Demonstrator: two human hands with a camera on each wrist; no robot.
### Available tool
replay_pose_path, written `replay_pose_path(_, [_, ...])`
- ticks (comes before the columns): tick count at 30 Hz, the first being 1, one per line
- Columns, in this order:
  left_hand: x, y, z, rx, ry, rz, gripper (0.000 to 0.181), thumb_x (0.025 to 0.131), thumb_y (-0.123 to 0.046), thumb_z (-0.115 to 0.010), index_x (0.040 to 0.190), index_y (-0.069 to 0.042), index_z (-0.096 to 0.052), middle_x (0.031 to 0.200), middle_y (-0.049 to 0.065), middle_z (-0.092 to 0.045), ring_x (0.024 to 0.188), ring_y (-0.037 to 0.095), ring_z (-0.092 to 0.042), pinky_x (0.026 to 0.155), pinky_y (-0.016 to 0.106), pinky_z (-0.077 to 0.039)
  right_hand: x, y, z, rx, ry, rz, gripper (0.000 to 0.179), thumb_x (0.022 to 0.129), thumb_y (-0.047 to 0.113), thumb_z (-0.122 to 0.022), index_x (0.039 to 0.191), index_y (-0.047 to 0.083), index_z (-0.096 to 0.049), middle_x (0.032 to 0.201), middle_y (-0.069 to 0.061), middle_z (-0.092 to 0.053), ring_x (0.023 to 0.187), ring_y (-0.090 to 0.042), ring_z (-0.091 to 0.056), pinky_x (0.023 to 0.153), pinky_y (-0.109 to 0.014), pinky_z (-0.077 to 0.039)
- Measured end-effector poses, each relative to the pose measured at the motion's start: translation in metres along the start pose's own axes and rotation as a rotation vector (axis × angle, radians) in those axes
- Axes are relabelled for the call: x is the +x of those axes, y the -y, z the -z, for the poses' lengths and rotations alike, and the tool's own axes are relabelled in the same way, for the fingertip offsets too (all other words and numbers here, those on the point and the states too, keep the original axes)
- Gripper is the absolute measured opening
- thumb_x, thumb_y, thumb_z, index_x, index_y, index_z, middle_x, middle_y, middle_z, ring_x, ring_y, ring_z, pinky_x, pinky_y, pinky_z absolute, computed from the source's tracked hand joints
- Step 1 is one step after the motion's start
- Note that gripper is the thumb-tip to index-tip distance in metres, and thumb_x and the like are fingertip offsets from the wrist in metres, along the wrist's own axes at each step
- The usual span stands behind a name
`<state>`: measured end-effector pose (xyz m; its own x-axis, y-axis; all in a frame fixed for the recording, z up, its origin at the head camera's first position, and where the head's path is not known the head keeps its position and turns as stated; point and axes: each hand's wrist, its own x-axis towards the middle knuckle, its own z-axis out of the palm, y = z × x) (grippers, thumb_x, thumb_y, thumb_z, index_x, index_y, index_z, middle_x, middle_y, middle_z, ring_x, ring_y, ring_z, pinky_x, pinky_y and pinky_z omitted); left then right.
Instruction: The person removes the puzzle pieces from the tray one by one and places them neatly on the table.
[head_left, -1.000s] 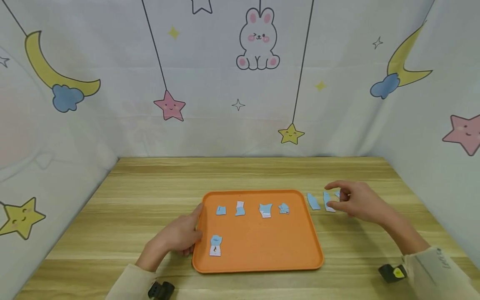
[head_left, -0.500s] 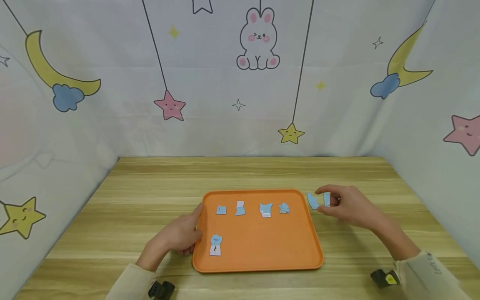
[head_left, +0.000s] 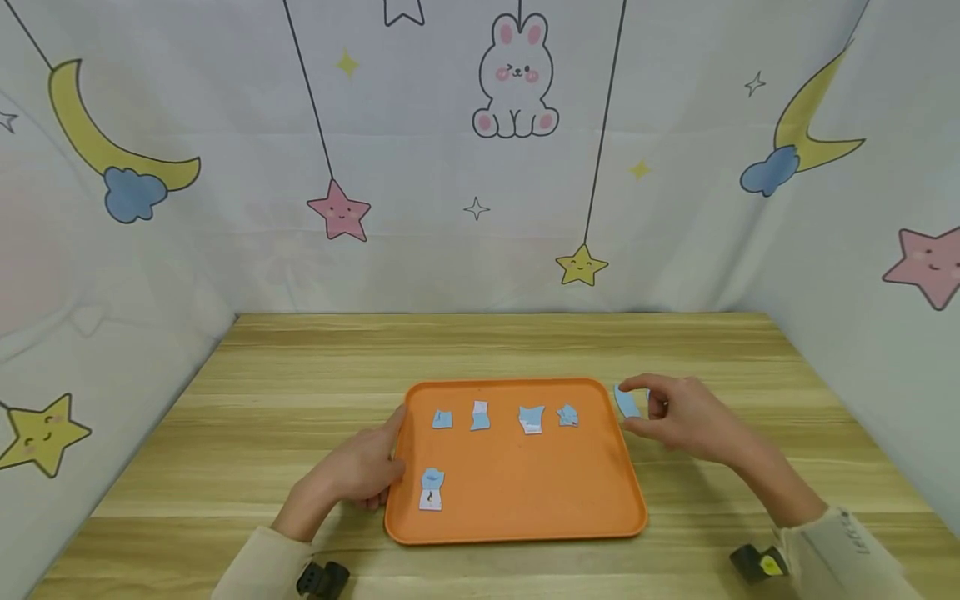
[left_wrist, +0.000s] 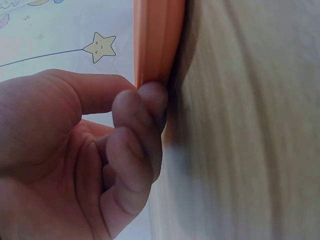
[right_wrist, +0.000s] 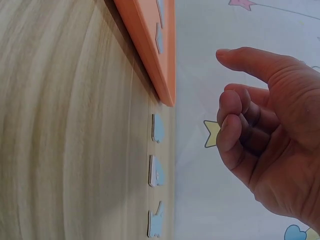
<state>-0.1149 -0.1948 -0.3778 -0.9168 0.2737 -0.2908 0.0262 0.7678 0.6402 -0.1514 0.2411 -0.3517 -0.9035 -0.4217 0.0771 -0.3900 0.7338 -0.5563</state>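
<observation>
My left hand point(head_left: 360, 467) grips the left edge of an orange tray point(head_left: 525, 508), and the left wrist view shows its fingertips against the tray's rim point(left_wrist: 157, 45). Off the tray's right side, my right hand point(head_left: 686, 417) hovers above flat light-blue puzzle pieces. Its thumb and index finger are apart with nothing between them; the other fingers are bent. One piece point(head_left: 627, 402) lies by its fingertips, and the hand mostly hides others. The right wrist view shows three pieces in a row on the table: a near-tray piece point(right_wrist: 158, 128), a middle piece point(right_wrist: 157, 171) and a notched piece point(right_wrist: 155, 221).
Inside the tray, a small piece point(head_left: 442, 419), a pink-and-blue piece point(head_left: 480, 417), a wider piece point(head_left: 532, 419) and a jagged piece point(head_left: 567, 417) lie along the far side. A longer blue-and-white section point(head_left: 431, 492) lies near left. A printed curtain point(head_left: 450, 275) backs the wooden table point(head_left: 300, 350).
My right hand has moved left over the row of loose pieces, toward the tray's right edge. The left hand, the tray and the pieces have stayed in place.
</observation>
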Motion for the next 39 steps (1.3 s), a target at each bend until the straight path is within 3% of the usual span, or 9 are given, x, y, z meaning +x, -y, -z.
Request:
replay_pose_path(17, [0.000, 0.000, 0.000, 0.005, -0.007, -0.001, 0.083, 0.097, 0.001, -0.052, 0.169, 0.001, -0.011, 0.054, 0.008, -0.061, 0.038, 0.012, -0.052, 0.039, 0.029, -0.045, 0.005, 0.011, -0.014, 0.020, 0.009, 0.010, 0.047, 0.090, 0.020, -0.084, 0.131, 0.003, -0.069, 0.065, 0.009, -0.055, 0.048, -0.005, -0.048, 0.054, -0.024, -0.044])
replay_pose_path(27, [0.000, -0.001, 0.000, 0.005, -0.004, 0.004, 0.083, 0.097, 0.001, -0.052, 0.169, 0.000, -0.011, 0.054, 0.008, -0.061, 0.039, 0.013, -0.052, 0.040, 0.028, -0.045, 0.009, 0.018, -0.028, -0.027, -0.004, 0.039, 0.043, 0.089, 0.021, -0.085, 0.127, 0.006, -0.072, 0.065, 0.011, -0.052, 0.054, -0.002, -0.044, 0.054, -0.023, -0.040])
replay_pose_path(39, [0.000, -0.002, -0.001, 0.010, -0.008, 0.011, 0.081, 0.098, 0.000, -0.051, 0.169, 0.000, -0.012, 0.054, 0.008, -0.061, 0.039, 0.014, -0.052, 0.040, 0.027, -0.044, 0.015, 0.031, -0.043, 0.032, 0.052, 0.070, 0.045, 0.090, 0.020, -0.084, 0.130, 0.004, -0.070, 0.065, 0.010, -0.054, 0.053, -0.003, -0.049, 0.055, -0.023, -0.044])
